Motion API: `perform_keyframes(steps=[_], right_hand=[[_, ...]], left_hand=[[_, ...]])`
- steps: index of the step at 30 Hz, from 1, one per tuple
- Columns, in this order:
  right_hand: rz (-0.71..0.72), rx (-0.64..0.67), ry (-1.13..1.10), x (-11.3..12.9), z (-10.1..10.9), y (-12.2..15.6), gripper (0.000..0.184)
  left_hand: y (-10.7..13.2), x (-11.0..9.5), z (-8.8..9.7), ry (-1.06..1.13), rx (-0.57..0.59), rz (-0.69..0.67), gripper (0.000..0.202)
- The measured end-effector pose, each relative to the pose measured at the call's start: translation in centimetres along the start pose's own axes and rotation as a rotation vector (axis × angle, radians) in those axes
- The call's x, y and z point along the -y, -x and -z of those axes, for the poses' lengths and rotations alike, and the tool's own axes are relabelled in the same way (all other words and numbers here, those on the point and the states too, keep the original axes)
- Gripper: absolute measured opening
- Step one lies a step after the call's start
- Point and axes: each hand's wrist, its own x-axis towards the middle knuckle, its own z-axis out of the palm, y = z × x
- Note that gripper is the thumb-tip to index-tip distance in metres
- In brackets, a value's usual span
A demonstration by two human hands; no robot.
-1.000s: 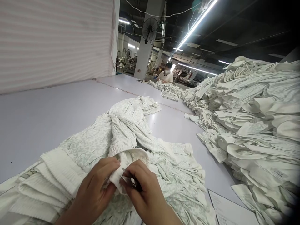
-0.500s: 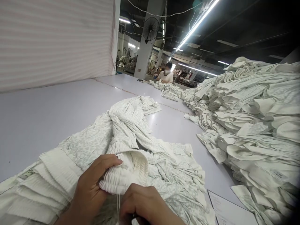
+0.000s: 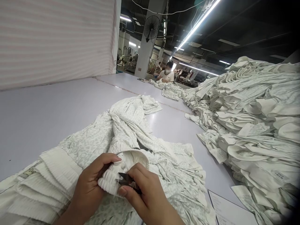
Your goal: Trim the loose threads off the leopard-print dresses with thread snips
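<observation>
My left hand [image 3: 90, 184] pinches the gathered elastic waistband [image 3: 112, 179] of a white garment, thumb on top of the ribbed edge. In my right hand [image 3: 146, 190] is a pair of small black thread snips [image 3: 126, 178], their two pointed blades apart and lying over the waistband. A few fine loose threads show near the blade tips. The garment's pale green spotted cloth [image 3: 126, 131] spreads out beyond my hands. More ribbed waistbands [image 3: 44, 187] lie overlapped to the left of my left hand, with a small label [image 3: 29, 172] among them.
A high pile of similar white garments [image 3: 257, 125] stands along the right side. A printed sheet [image 3: 229, 207] lies on the pale table [image 3: 58, 115] at the lower right. Across the table sits another person [image 3: 167, 75], beside more cloth [image 3: 171, 91]. A striped curtain [image 3: 56, 40] closes off the left.
My right hand has risen from below the waistband, where threads hung beside it, and the snips now show over the ribbed edge. My left hand keeps its hold in nearly the same place.
</observation>
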Motion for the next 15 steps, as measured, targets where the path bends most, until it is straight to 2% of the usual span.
perform_keyframes(steps=[15], right_hand=[[0.053,0.014,0.041,0.43,-0.39,0.41,0.016]], left_hand=[[0.06,-0.67,-0.32,0.118,0.03,0.171,0.021]])
